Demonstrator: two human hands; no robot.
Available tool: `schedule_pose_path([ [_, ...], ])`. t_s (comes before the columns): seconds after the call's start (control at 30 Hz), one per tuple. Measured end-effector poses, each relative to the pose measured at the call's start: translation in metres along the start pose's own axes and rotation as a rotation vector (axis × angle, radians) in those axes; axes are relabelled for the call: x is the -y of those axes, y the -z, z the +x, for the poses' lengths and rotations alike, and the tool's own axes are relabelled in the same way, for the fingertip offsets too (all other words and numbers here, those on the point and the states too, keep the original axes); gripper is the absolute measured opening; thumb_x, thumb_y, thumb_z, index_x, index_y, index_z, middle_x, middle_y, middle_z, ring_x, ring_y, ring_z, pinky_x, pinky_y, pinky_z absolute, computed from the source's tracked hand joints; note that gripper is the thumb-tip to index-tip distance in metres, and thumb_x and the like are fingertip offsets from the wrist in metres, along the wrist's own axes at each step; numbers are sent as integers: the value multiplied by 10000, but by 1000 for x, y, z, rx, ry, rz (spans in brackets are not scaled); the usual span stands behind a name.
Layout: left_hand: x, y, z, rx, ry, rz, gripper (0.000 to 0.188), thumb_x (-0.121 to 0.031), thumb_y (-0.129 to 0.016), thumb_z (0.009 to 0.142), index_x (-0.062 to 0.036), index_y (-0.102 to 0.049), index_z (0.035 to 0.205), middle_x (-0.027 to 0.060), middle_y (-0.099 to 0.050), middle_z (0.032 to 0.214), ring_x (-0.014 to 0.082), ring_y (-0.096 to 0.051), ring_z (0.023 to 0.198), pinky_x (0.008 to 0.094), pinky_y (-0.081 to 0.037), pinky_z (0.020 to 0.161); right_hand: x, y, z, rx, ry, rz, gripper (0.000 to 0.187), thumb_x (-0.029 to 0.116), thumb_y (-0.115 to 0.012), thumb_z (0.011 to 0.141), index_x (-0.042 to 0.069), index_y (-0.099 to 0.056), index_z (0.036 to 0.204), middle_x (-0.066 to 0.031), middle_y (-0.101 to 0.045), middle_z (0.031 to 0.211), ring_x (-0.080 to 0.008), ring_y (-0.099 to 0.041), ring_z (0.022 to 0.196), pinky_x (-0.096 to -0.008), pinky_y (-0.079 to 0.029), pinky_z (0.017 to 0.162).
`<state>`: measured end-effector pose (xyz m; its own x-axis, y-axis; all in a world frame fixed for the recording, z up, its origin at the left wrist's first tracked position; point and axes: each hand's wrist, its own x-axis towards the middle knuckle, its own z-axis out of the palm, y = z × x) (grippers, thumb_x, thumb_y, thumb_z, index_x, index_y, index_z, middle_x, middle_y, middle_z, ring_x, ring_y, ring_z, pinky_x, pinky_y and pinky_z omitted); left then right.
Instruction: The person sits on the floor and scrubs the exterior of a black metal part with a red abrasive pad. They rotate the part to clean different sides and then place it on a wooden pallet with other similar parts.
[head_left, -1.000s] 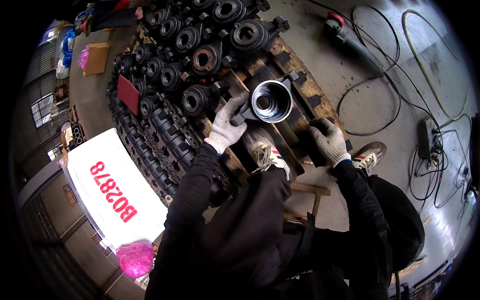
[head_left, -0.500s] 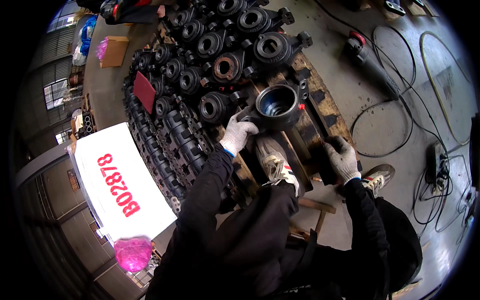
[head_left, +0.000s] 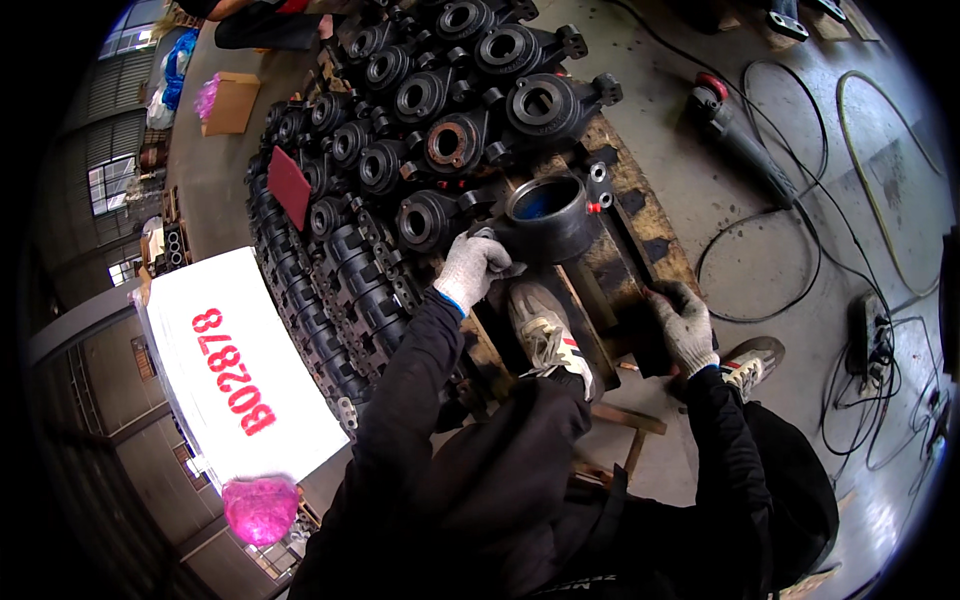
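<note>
In a white knit glove, my left hand [head_left: 473,267] closes round the near end of a black cast metal housing [head_left: 555,235]. The housing has a round open bore, bluish inside, and a small red plug [head_left: 593,208] on its right side. It sits tilted at the near edge of the wooden pallet [head_left: 650,225], with its side wall facing me. My right hand [head_left: 685,325], also gloved, is curled at the pallet's right near corner. A small reddish tip shows at its fingers, but what they hold is hidden. My shoe [head_left: 545,325] is just below the housing.
Rows of similar black castings [head_left: 425,95] fill the pallet, with a dark red plate [head_left: 289,188] on them. An angle grinder [head_left: 745,140] and looped cables lie on the floor at right. A white board [head_left: 240,360] stands left. Another person's dark sleeve [head_left: 265,28] shows far left.
The housing has tilted, so its side wall shows more and its bore less. My left hand has turned slightly with it. My right hand has shifted a little toward me.
</note>
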<state>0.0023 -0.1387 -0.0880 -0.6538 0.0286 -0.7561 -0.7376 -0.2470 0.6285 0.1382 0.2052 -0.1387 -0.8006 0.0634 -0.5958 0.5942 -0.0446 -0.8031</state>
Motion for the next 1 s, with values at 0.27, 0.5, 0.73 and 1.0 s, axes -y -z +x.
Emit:
schedule_pose_path([
  [0.27,2,8,2,9,-34,172,193,114,-621,742,-48,-520,723,45,-498,804,192,-528,635,459,-656,685,9,-7,8,-57,40,141,239,132,-712,1035,-31,-727,1208,-83,-769,1118,-132,-679,1020,-291,-535,933],
  [0.5,0,-3,2,-28,130,-5,154,98,-591,744,-41,-560,803,41,-508,836,185,-535,689,429,-639,705,76,-22,50,-248,302,-120,277,204,-667,1062,-14,-700,1229,-138,-773,1094,-165,-701,1036,-320,-547,922],
  [0.73,11,10,7,-47,96,-18,176,110,-575,746,-54,-524,785,50,-484,760,207,-522,673,502,-622,738,135,-55,101,-183,563,-455,240,233,-669,949,87,-787,1099,-229,-748,1036,-439,-714,998,-494,-572,914],
  [1.0,15,7,6,-61,26,9,198,89,-597,762,-82,-500,745,38,-475,763,213,-532,636,510,-642,724,138,-80,104,-93,537,-584,328,270,-661,882,69,-794,1106,-239,-752,1086,-450,-710,1025,-516,-561,941],
])
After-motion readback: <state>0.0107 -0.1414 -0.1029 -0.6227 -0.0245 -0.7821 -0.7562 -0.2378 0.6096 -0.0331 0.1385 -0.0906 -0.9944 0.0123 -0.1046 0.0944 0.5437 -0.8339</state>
